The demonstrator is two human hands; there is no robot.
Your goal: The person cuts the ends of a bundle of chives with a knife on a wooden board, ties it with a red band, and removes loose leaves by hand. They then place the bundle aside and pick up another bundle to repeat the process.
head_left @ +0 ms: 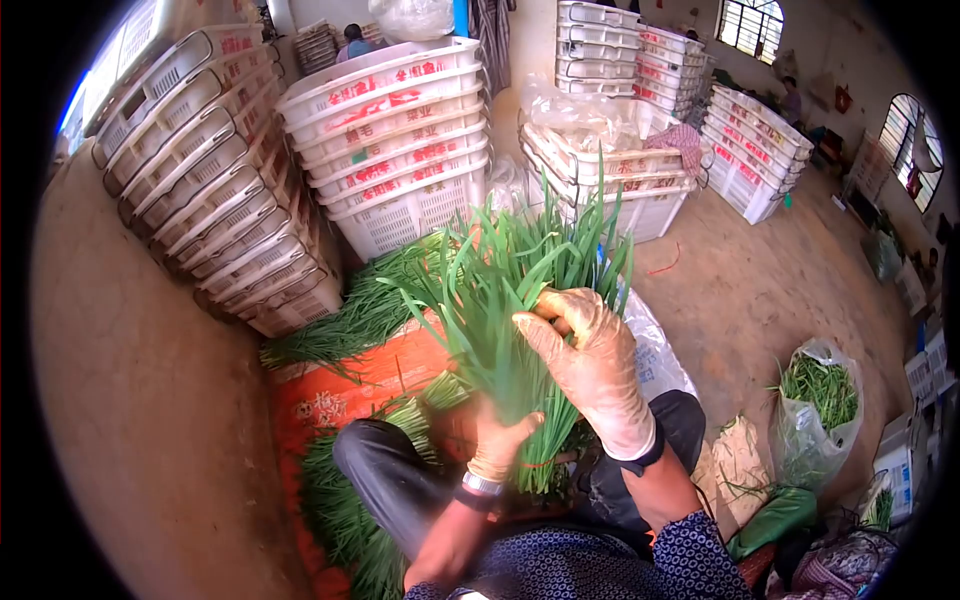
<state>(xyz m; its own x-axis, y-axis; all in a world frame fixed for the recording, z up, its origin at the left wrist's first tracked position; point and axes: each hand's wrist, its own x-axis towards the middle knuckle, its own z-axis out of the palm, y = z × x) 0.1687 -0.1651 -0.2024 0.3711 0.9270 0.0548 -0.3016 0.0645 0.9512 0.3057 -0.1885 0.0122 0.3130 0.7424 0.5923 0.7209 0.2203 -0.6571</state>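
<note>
A bunch of garlic chives (490, 330) stands upright in front of my lap, its green leaves fanning out at the top. My left hand (503, 438), gloved and a little blurred, is wrapped round the lower part of this bunch. My gloved right hand (592, 365) is at the leaves on the right side, thumb and fingers bent together in a pinch on a chive leaf; the fingertips are partly hidden. More chives stand right behind the bunch, and a red tie (540, 464) shows near the stem ends below my hands.
Loose chives (405, 290) and further bunches (355, 510) lie on an orange sheet (375, 362) to the left. Stacked white crates (400, 160) rise ahead, with another stack (215, 170) at left. A plastic bag of greens (818, 395) sits at right. People are in the background.
</note>
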